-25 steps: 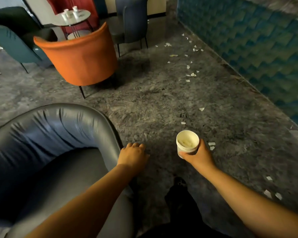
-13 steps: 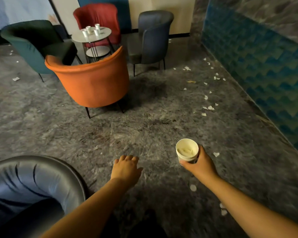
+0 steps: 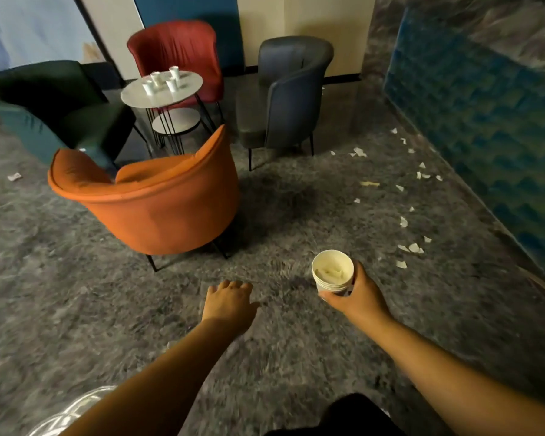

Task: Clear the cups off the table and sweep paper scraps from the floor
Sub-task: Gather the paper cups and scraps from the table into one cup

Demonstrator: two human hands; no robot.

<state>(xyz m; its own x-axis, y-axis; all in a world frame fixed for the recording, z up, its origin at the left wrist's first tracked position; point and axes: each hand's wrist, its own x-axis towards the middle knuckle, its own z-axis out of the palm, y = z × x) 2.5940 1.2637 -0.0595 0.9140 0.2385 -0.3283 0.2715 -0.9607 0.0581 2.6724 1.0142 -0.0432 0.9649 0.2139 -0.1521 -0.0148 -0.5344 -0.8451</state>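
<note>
Fingers: right hand (image 3: 361, 294) has its fingers (image 3: 356, 272) and thumb curled round a stack of nested white paper cups (image 3: 332, 273), held upright out in front, with what looks like crumpled paper inside; left hand (image 3: 228, 302) reaches forward palm down, fingers loosely spread, holding nothing.
Cups to fetch: four small white paper cups (image 3: 161, 80) stand upright, clustered on the round grey tabletop (image 3: 183, 89) well ahead, ringed by chairs.
Chairs: orange tub chair (image 3: 158, 202) sits between the person and the table; red chair (image 3: 177, 48) behind it, dark grey chair (image 3: 293, 92) to its right, dark green chair (image 3: 54, 105) to its left.
Scraps: white paper scraps (image 3: 406, 221) lie scattered on the grey mottled floor (image 3: 76, 294) along the blue tiled wall (image 3: 485, 121); one more far left.
Step in hand: cup collection, I'd say, with this second table not yet cleared; sweeping not begun, no broom in sight.
Next move: likely skirt the orange chair, get within reach, and lift each cup with the free left hand into the stack, keeping it level so the contents stay put.
</note>
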